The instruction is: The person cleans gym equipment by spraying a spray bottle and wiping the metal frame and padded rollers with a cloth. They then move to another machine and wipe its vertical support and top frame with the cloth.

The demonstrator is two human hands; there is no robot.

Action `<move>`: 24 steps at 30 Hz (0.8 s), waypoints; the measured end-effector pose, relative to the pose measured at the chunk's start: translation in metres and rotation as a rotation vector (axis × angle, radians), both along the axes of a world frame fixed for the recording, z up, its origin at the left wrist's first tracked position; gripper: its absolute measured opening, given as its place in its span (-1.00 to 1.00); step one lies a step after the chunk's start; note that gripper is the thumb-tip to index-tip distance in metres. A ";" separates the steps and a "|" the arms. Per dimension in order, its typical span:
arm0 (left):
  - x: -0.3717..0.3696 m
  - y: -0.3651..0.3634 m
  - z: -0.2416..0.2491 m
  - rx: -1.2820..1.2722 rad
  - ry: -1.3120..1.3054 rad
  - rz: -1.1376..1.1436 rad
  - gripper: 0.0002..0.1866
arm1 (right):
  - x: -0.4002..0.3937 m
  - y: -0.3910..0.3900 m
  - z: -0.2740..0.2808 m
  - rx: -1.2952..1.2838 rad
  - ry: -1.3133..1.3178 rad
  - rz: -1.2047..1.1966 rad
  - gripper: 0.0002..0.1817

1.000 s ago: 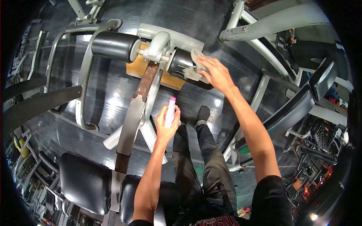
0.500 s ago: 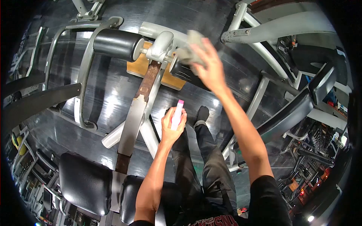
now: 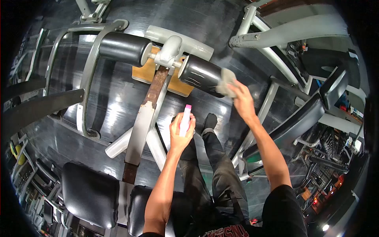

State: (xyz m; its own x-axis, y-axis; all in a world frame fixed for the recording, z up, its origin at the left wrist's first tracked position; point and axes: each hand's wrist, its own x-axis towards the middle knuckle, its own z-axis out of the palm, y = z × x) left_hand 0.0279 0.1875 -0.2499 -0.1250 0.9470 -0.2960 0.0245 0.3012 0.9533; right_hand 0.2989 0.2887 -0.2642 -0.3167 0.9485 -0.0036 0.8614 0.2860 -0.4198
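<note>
My left hand is wrapped round a white bottle with a pink top, held low in front of my legs. In my right hand is a greyish cloth, pressed at the outer end of the right black roller pad. That pad has scratch-like marks on its surface. A matching left roller pad sits across the silver joint. Below the joint runs a grey bar with worn brown patches.
Black padded seats lie at the lower left. A wooden board is under the rollers. Grey machine frames stand left and right, with a black bench pad on the right. My foot is on the dark floor.
My right hand and the cloth have moved right and down, from above the right roller's inner part to its outer end. My left hand has stayed nearly still with the bottle.
</note>
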 end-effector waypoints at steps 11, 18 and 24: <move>0.007 0.003 0.009 0.040 -0.037 -0.031 -0.87 | -0.069 0.062 0.018 0.520 0.300 -0.386 -0.54; 0.006 0.004 0.014 -0.051 -0.084 -0.048 -0.87 | -0.165 0.072 -0.022 0.231 -0.141 0.249 -0.63; 0.006 0.005 0.010 -0.022 -0.083 -0.015 -0.87 | -0.102 0.046 -0.017 0.172 -0.064 0.297 -0.43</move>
